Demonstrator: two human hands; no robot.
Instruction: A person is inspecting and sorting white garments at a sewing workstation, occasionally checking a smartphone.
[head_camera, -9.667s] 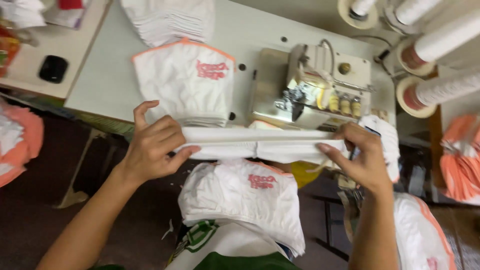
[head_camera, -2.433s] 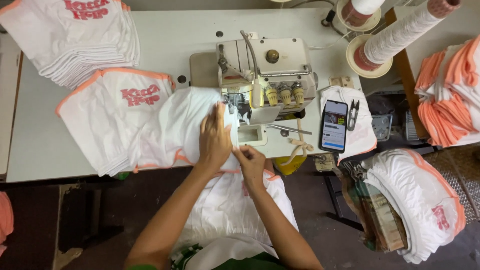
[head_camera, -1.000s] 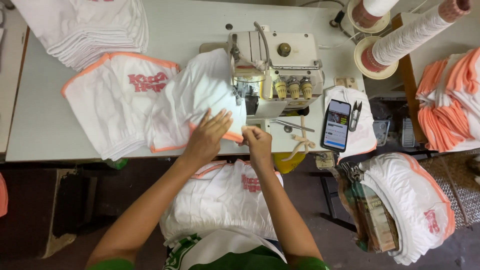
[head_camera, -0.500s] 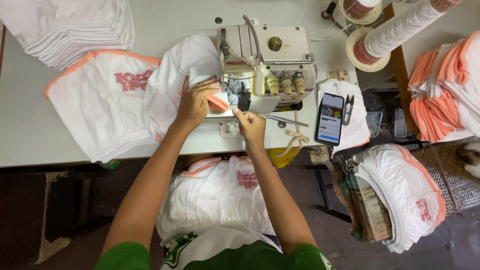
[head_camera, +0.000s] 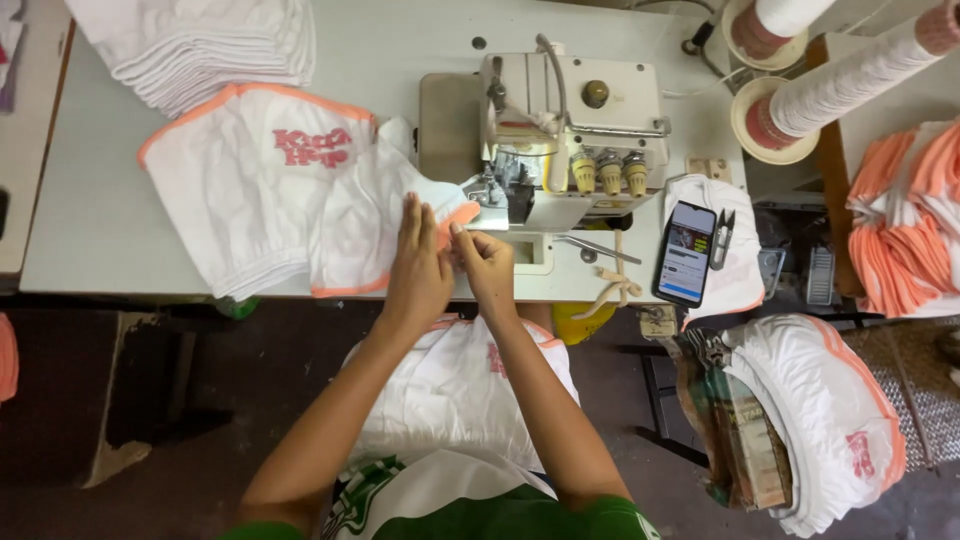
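Head view: looking straight down on my two hands at a sewing station.
Table (head_camera: 90, 215): pale grey, carrying the machine and the garments, so cloth can slide flat toward the needle.
Folded stack (head_camera: 200, 45): white pieces piled at the far left corner of the table, well apart from my hands, likely kept out of the feed path.
Printed garment (head_camera: 250, 190): white with orange trim and a red print, spread flat to the left of the machine; the piece I am handling lies partly over its right side.
Sewing machine (head_camera: 570, 120): cream overlock type, at the middle of the table; its presser foot sits just beyond my fingertips.
Thread cones (head_camera: 830, 85): two on stands to the right of the machine.
Lap garment (head_camera: 460, 390): another white piece with orange edge hangs below the table edge over my knees.
White piece (head_camera: 370, 220): white with an orange edge, its corner reaching the foot of the machine; I judge it is laid so the edge feeds straight.
Phone (head_camera: 686, 252): screen lit, lying on white cloth right of the machine, clear of the work.
Left hand (head_camera: 418, 265): fingers together and flat, pressing the cloth down to keep it from shifting.
Right hand (head_camera: 487, 265): fingertips pinching the orange edge just beside the left hand, steering it toward the foot.
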